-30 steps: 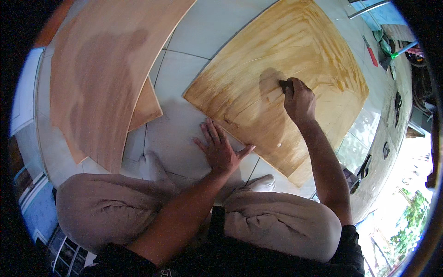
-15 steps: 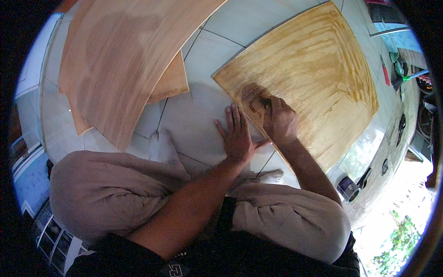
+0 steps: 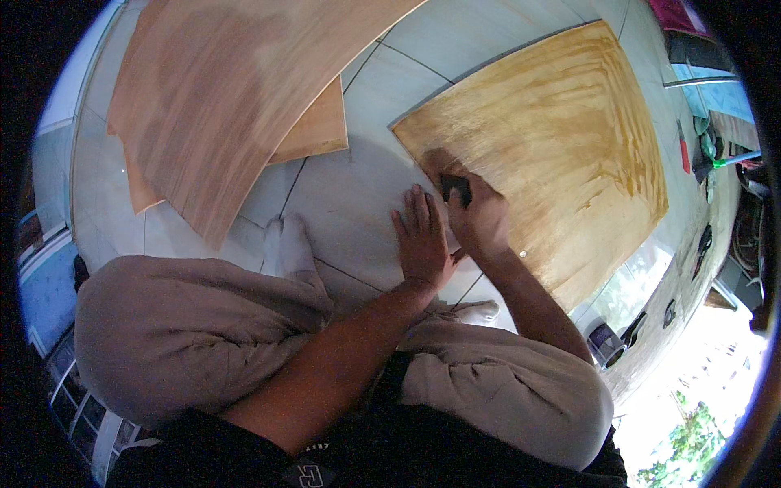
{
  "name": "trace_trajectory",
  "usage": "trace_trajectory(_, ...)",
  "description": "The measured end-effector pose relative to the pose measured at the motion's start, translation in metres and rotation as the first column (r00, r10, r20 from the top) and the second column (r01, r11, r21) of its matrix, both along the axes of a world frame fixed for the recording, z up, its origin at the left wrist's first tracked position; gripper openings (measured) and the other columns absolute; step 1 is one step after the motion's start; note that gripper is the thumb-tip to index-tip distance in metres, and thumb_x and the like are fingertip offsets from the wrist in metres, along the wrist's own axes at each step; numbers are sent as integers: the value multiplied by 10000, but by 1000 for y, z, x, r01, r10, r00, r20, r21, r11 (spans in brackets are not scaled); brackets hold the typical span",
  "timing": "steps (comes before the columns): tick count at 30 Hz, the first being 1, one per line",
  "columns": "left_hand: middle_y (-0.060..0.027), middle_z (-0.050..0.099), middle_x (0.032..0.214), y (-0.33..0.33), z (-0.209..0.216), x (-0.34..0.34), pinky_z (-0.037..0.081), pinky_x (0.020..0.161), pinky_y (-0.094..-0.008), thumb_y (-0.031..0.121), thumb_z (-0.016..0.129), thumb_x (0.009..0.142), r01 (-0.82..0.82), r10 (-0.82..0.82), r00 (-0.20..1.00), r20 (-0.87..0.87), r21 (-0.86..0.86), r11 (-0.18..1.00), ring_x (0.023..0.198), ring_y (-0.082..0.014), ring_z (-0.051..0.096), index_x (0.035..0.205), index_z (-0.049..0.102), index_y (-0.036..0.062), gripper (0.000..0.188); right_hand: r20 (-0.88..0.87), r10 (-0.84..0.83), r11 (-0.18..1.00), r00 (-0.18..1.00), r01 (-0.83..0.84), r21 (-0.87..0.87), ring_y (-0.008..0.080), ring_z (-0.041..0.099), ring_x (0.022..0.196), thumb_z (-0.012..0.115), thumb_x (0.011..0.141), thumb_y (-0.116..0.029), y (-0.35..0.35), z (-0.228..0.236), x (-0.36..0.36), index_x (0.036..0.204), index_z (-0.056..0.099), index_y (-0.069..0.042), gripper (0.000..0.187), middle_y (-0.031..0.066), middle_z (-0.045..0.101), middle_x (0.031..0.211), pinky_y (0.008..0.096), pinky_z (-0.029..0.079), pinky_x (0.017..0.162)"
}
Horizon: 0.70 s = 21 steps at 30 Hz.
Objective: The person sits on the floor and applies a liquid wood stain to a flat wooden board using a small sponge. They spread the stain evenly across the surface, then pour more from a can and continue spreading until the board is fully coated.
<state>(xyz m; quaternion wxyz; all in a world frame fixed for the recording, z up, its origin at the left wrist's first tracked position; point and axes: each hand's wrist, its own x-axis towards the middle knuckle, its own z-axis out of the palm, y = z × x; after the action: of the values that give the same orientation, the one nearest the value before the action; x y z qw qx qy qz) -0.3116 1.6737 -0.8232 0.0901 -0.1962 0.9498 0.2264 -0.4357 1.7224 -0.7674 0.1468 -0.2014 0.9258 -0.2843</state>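
A yellowish wooden board (image 3: 561,130) with streaky grain and darker wet-looking patches lies on the tiled floor to the front right. My right hand (image 3: 483,221) grips a small dark rectangular pad (image 3: 454,186) at the board's near left edge; whether it is a scraper or a sanding block I cannot make out. A brown smear or shadow shows just beyond the pad. My left hand (image 3: 425,250) lies flat beside that same edge, its fingers stretched out and holding nothing. A small pale round spot (image 3: 522,254) shows next to my right wrist.
Large reddish-brown wood sheets (image 3: 220,98) overlap on the floor at the left. A tin can (image 3: 605,345) stands near my right knee. Beyond the board lies a red-handled tool (image 3: 684,153). My bare feet (image 3: 286,244) rest on the tiles (image 3: 350,211).
My right hand has shifted slightly left and turned, so the dark pad's flat face shows now. The left hand stays at the board's edge. The whole view has shifted a little.
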Motion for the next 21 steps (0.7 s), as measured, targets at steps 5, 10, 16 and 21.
trace_trajectory(5,-351,133,1670,3,-2,0,95,1220,-708,715,742,772,-61,70,990,-123,80,995,1562,-517,118,1560,211,-151,1286,-35,-88,996,995,88,-13,433,731,883,687,908,-163,12,4,-38,1095,703,-30,230,242,736,980,474,592,784)
trace_trajectory(10,-349,144,1671,2,-3,0,85,1221,-707,760,680,798,-37,42,994,-104,54,998,1566,-510,119,1556,227,-157,1273,-225,-74,991,972,97,94,421,733,877,685,908,-135,17,0,-62,1094,707,-29,215,237,736,951,468,591,781)
trace_trajectory(16,-348,138,1673,2,-1,-1,88,1218,-712,724,721,785,-52,62,993,-104,88,995,1566,-511,119,1555,226,-160,1272,-185,20,994,983,0,105,428,716,845,675,902,-109,7,-3,-47,1085,689,-30,200,226,726,947,492,588,762)
trace_trajectory(21,-358,147,1661,3,-4,6,120,1207,-721,651,743,811,-19,23,999,-36,126,992,1559,-516,137,1545,258,-160,1196,-131,153,987,980,-144,76,434,707,854,669,901,-98,-14,0,-13,1152,681,-57,255,209,717,992,501,591,749)
